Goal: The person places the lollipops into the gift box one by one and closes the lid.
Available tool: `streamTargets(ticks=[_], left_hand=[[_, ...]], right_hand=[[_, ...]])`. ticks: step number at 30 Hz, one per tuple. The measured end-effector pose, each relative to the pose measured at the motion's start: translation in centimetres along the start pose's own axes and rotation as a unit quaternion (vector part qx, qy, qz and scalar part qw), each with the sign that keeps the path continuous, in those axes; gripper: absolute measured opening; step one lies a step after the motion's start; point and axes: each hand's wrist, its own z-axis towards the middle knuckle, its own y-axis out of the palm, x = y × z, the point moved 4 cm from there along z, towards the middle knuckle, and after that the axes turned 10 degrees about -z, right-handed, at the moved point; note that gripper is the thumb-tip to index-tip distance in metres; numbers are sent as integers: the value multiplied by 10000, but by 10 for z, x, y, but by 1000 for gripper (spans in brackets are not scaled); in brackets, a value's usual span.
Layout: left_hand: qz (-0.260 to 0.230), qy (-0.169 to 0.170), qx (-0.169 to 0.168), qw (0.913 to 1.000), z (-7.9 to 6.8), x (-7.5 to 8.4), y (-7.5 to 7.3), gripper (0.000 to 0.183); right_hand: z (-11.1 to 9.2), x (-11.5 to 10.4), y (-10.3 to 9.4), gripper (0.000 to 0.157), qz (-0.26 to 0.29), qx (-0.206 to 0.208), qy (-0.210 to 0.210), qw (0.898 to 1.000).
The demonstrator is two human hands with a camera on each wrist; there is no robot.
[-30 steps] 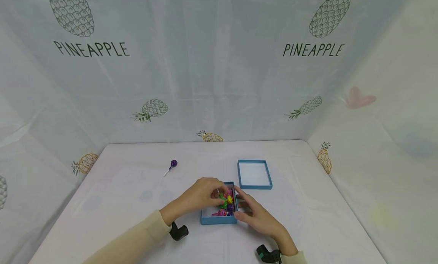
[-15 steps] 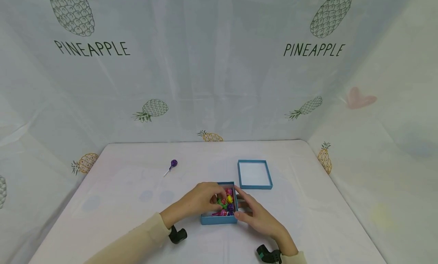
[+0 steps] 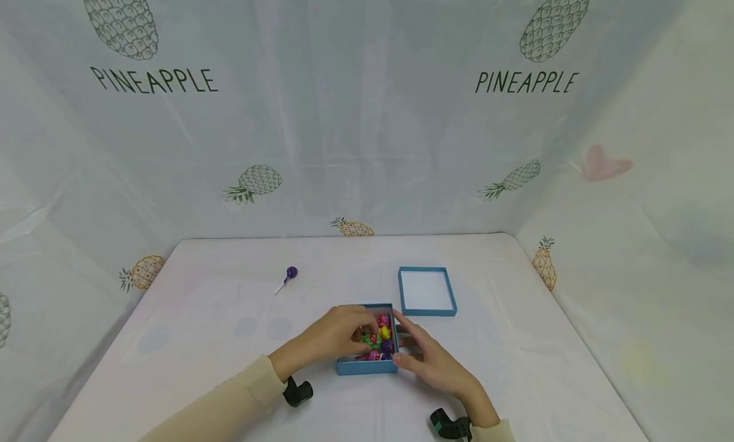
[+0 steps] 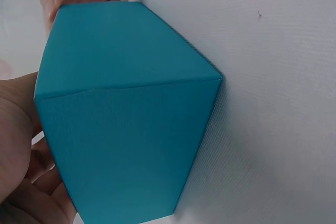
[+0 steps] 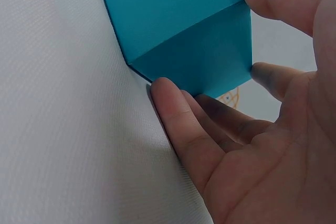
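A blue open box (image 3: 367, 367) holds several lollipops in bright wrappers, among them a yellow one (image 3: 385, 332) and a purple one (image 3: 387, 346). My left hand (image 3: 335, 332) reaches in over the left wall, thumb and fingers curled round a green-wrapped lollipop (image 3: 369, 344). Part of the box's inside is hidden under this hand. My right hand (image 3: 432, 364) rests against the box's right wall, thumb at the near corner and forefinger at the far one. In the right wrist view, its extended fingers (image 5: 178, 111) touch the blue wall (image 5: 205, 51).
A shallow blue lid (image 3: 428, 313) with a white inside lies behind the box to the right. Farther left on the white-covered table (image 3: 218, 378) is a single purple lollipop (image 3: 292, 272), its white stick pointing toward the near left. Pineapple-printed cloth surrounds the table.
My left hand has lowered slightly into the box and shifted a little left with the green-wrapped lollipop. The right hand and the box have stayed in place.
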Motion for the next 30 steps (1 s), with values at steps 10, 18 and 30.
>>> streamTargets(ticks=[10,18,30], left_hand=[[184,-3,-10,9998,2,-2,8,21],[290,-28,-15,9996,2,-1,7,20],[503,25,21,9987,3,0,8,21]], right_hand=[[0,-1,0,78,26,-3,57,10000],[0,-2,0,78,43,-36,33,10000],[0,-2,0,79,85,-35,18,10000]])
